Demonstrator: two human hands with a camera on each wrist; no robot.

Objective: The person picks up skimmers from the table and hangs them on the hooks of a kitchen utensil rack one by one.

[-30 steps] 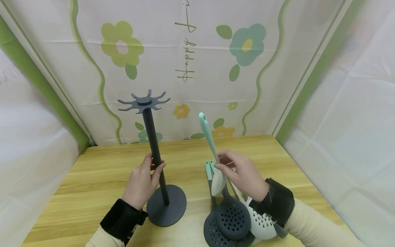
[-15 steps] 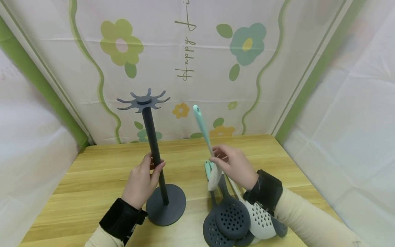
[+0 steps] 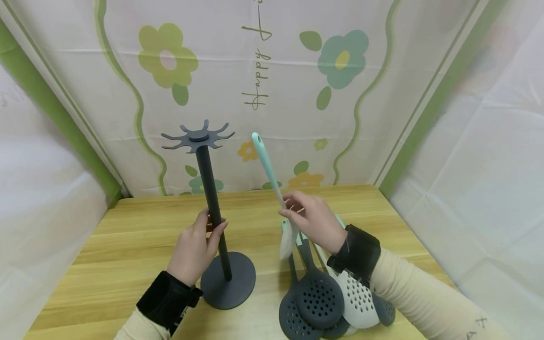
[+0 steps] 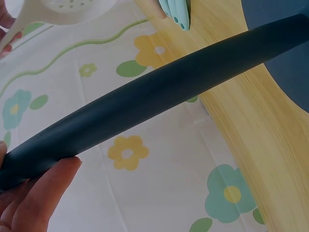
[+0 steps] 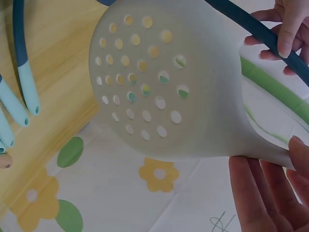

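Note:
A dark grey utensil stand (image 3: 207,179) rises on the left, its ring of hooks at the top and its round base on the table. My left hand (image 3: 192,249) grips the pole about halfway up; the left wrist view shows thumb and fingers at either side of the pole (image 4: 130,101). In my right hand (image 3: 313,221), a white skimmer (image 3: 267,163) with a mint handle is pinched near its neck, handle end up and tilted left. Its round, perforated head (image 5: 140,72) hangs down over the other utensils, seen large in the right wrist view.
Several dark grey and white perforated utensils (image 3: 320,300) with mint handles overlap on the wooden table (image 3: 102,274), beneath and in front of my right forearm. A flower-printed cloth (image 3: 280,85) hangs behind the table, with white cloth at both sides.
My right hand has carried the skimmer left and slightly up, bringing its handle nearer the stand's hooks. My left hand stays on the pole, and the stand holds its place.

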